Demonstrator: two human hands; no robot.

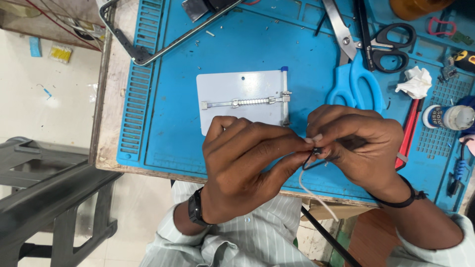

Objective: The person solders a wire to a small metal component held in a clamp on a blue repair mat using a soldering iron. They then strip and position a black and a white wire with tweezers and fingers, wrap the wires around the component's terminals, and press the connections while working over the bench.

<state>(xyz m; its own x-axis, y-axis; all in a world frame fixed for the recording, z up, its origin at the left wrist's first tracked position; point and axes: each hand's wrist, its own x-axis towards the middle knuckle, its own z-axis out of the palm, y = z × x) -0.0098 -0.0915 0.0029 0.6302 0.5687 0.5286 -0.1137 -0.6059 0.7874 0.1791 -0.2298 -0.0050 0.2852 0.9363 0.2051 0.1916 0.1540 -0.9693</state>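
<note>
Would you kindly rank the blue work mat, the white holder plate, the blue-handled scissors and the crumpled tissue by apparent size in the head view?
1. blue work mat
2. white holder plate
3. blue-handled scissors
4. crumpled tissue

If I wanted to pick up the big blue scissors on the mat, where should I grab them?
Probably by the handle loops. The blue scissors lie flat on the blue mat with the loops pointing toward the person, just beyond the right hand, and the metal blades pointing away. Reach from the near side, over the hands, and slip fingers into the loops, staying clear of the blades.
</note>
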